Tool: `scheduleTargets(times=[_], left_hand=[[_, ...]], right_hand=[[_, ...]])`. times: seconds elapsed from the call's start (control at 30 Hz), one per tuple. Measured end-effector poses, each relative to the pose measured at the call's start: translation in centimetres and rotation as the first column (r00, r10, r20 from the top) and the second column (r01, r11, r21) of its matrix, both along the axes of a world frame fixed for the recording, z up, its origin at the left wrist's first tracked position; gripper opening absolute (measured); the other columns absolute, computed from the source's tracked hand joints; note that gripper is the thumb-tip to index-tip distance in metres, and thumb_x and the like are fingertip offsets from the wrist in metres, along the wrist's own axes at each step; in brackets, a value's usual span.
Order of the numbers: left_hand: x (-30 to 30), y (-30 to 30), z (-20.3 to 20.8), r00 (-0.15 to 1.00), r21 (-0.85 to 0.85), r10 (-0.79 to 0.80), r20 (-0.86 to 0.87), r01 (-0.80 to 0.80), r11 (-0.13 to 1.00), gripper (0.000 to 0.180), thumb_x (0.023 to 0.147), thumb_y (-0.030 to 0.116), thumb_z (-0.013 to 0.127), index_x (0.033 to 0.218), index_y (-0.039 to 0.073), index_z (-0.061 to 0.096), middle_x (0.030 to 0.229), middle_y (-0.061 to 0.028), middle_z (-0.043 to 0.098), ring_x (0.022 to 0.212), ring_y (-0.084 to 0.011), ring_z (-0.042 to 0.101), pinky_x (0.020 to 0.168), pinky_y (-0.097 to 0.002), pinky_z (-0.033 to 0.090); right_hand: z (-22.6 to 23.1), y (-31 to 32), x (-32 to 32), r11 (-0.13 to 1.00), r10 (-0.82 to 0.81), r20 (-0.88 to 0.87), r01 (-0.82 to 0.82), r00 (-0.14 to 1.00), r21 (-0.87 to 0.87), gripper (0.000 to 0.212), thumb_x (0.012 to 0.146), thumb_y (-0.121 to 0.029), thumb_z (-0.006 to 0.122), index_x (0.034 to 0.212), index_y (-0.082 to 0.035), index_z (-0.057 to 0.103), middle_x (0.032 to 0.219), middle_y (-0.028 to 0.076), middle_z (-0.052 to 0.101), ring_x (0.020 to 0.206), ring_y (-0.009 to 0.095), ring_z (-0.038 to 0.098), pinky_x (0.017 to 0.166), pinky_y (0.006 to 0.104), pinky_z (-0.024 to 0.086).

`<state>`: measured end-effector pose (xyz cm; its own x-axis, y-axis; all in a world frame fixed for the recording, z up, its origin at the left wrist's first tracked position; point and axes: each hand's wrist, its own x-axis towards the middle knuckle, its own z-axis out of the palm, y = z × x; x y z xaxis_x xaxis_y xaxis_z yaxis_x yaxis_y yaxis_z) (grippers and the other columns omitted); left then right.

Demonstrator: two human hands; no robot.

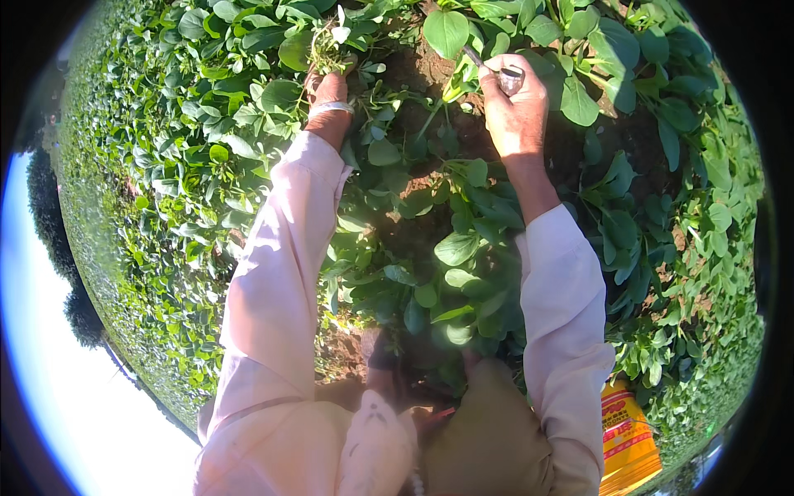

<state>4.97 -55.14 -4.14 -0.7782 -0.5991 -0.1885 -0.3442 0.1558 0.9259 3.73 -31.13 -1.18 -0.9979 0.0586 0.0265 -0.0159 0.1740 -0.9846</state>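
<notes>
My left hand (329, 93) is closed round a small bunch of uprooted-looking weeds (329, 54) with thin pale stems, above the leafy plants at the upper left. A white band circles that wrist. At the upper right, my right hand (516, 112) grips a hand tool (473, 56); a thin dark shaft runs from the fist toward the upper left, and a shiny metal piece shows at the thumb. Its working end is lost among leaves. Right beside this hand stands a broad-leaved green plant (447, 33), with a yellowish stalk (453, 89) close to the fingers.
Low leafy crop plants (459, 248) grow in rows all round me, with brown soil (422, 70) between them. A yellow and red printed bag (628, 438) lies at my lower right. My knee (488, 430) is bent near the plants. Dark trees (58, 223) stand far left.
</notes>
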Motion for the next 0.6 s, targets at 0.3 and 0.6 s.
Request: scheduleTargets(times=[0.3,0.6], left_hand=[[-3.1,4.6,1.6,0.694,-0.829,-0.588,0.417,0.555,0.067,0.030,0.081,0.017,0.052,0.108,0.017,0.063,0.135,-0.0132,0.050,0.087,-0.0297,0.067,0.074,-0.0394,0.055],[-6.3,5.6,2.4,0.724,-0.628,-0.270,0.635,0.687,0.365,0.026,0.081,0.020,0.051,0.103,0.012,0.064,0.103,-0.0164,0.065,0.094,-0.0373,0.063,0.081,-0.0448,0.051]], right_hand=[[2.2,0.0,2.2,0.842,0.267,0.023,-0.245,0.963,0.480,0.017,0.074,-0.009,0.062,0.089,-0.006,0.054,0.072,0.014,0.064,0.073,0.036,0.063,0.065,0.0451,0.050],[1.0,-3.3,-0.3,0.846,0.192,0.083,-0.208,0.978,0.491,0.015,0.078,-0.015,0.060,0.090,-0.008,0.055,0.077,0.017,0.064,0.077,0.040,0.062,0.067,0.0472,0.049]])
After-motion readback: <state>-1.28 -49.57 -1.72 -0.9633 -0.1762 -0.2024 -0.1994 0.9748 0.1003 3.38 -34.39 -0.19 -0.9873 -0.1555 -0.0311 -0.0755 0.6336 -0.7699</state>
